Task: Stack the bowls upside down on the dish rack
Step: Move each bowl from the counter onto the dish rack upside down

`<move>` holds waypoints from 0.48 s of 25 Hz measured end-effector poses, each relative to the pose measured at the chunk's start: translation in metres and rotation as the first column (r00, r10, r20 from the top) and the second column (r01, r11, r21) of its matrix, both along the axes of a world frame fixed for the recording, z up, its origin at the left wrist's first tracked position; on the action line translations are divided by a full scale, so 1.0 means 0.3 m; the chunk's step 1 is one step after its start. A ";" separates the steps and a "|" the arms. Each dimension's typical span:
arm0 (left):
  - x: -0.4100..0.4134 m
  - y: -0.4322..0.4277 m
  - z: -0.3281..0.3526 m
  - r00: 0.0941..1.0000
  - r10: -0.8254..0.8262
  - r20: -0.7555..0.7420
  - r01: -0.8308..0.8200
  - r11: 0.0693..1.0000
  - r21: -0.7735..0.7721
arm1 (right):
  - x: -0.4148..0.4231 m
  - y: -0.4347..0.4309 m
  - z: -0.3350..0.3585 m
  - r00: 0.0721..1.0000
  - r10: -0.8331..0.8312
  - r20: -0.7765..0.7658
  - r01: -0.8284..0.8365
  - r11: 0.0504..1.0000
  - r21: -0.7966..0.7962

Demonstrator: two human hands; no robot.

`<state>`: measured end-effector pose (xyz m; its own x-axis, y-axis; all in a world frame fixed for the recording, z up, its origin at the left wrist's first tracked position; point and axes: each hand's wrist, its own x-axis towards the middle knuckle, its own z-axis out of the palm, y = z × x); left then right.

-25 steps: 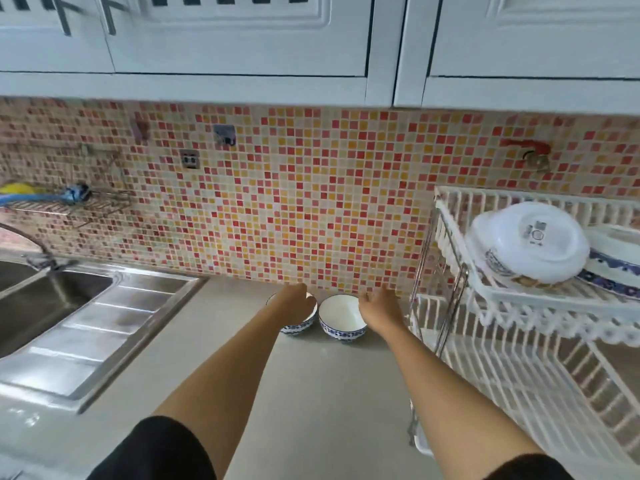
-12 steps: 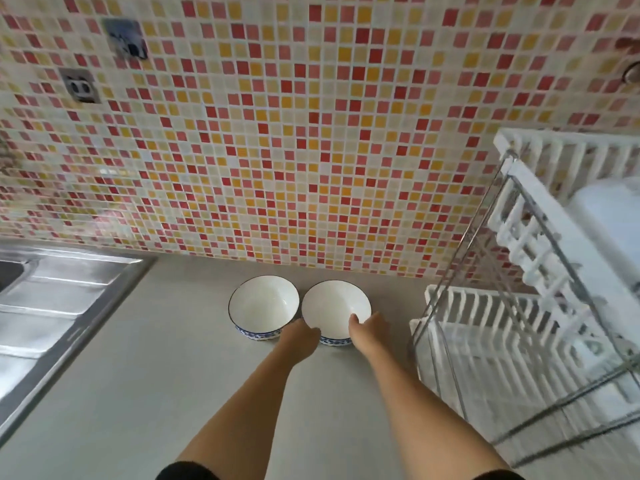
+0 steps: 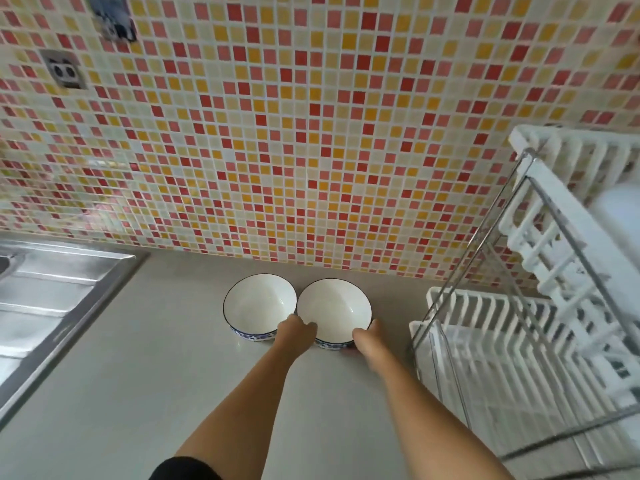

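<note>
Two white bowls with blue patterned outsides stand upright side by side on the grey counter near the tiled wall: the left bowl point(image 3: 258, 304) and the right bowl point(image 3: 332, 308). My left hand point(image 3: 298, 332) grips the near left rim of the right bowl, between the two bowls. My right hand point(image 3: 369, 337) holds the same bowl's near right rim. The white dish rack point(image 3: 485, 327) with a metal frame stands just right of the bowls.
A steel sink drainboard point(image 3: 52, 299) lies at the left. The mosaic tile wall point(image 3: 277, 133) rises right behind the bowls, with sockets point(image 3: 64, 69) at upper left. The rack's upper tier point(image 3: 561, 216) overhangs at the right.
The camera has tilted down and closer. My hands moved from the far side of the bowls to the near rim of the right bowl and now grasp it from both sides.
</note>
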<state>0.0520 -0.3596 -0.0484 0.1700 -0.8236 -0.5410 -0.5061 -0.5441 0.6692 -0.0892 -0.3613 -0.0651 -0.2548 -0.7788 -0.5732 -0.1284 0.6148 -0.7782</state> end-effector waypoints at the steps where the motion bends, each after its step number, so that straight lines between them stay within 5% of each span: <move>1: 0.011 0.013 0.028 0.999 0.021 -0.033 -0.021 1.000 -0.012 | -0.001 0.019 0.023 0.999 -0.008 0.039 0.009 1.000 -0.024; 7: 0.070 0.216 0.307 0.994 0.032 -0.103 -0.054 0.974 -0.219 | -0.006 0.224 0.218 0.984 0.077 0.160 -0.035 0.968 -0.249; 12: 0.144 0.465 0.528 0.933 0.068 -0.354 -0.177 0.942 -0.286 | 0.039 0.466 0.426 0.974 0.194 0.119 -0.124 0.891 -0.437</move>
<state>0.0953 -0.2201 0.1100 0.1351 -0.9423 -0.3061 -0.1660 -0.3261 0.9306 -0.0776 -0.2217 0.0627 -0.0420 -0.9787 -0.2009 -0.0527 0.2030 -0.9778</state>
